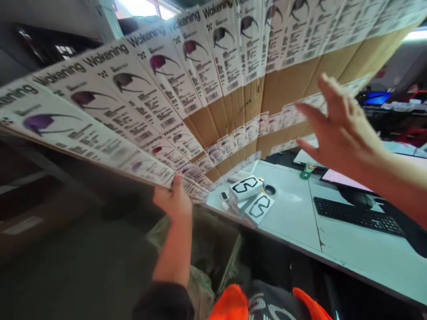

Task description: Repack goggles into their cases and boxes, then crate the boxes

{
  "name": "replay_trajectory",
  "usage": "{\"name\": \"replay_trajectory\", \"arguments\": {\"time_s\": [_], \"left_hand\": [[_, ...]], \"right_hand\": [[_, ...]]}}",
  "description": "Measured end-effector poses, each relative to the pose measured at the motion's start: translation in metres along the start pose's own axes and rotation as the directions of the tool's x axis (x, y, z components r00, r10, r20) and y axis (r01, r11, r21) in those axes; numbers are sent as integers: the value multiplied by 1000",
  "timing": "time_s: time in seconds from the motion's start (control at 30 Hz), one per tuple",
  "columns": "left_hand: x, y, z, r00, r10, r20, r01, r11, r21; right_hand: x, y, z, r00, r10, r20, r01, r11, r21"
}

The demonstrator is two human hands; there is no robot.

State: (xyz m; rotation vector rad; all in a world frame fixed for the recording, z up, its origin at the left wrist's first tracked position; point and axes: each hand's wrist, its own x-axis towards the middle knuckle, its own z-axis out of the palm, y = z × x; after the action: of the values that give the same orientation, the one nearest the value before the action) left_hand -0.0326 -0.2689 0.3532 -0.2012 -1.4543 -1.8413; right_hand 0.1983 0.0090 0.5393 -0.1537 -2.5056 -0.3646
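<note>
A large folded cardboard sheet (230, 109) fills the upper view, tilted and raised off the table. Rows of white labels printed with sunglasses and the word "Wakening" cover it. My left hand (174, 198) grips its lower edge, the thumb on the labelled face and the fingers behind. To the right, my right hand (340, 124) is in front of the sheet with fingers spread and holds nothing. Whether its fingertips touch the cardboard I cannot tell.
White boxes with a goggle outline (259, 208) lie on the white table (290, 222), near a dark ring-shaped object (269, 190). A black keyboard (358, 215), a monitor (347, 181) and a green cup-like item (307, 171) are at the right. Brownish bags (202, 284) sit below the table edge.
</note>
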Motion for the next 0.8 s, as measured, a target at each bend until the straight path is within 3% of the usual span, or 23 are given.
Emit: {"name": "replay_trajectory", "arguments": {"time_s": [0.13,0.3,0.43,0.57,0.8], "left_hand": [[18,-25,53,997,63,-47,-57,990,131],[44,-53,128,983,119,-142,-96,983,159],[63,-67,176,971,146,-191,-102,969,223],[77,-92,207,971,146,-192,-103,971,216],[103,-146,261,991,108,-80,-74,935,346]], "right_hand": [[-3,20,39,999,-35,40,34,999,6],[-35,89,94,983,97,155,-90,995,-49],[-85,155,141,948,230,222,-223,973,-57],[-150,206,185,905,327,271,-344,939,18],[-234,247,240,855,459,241,-507,837,204]]}}
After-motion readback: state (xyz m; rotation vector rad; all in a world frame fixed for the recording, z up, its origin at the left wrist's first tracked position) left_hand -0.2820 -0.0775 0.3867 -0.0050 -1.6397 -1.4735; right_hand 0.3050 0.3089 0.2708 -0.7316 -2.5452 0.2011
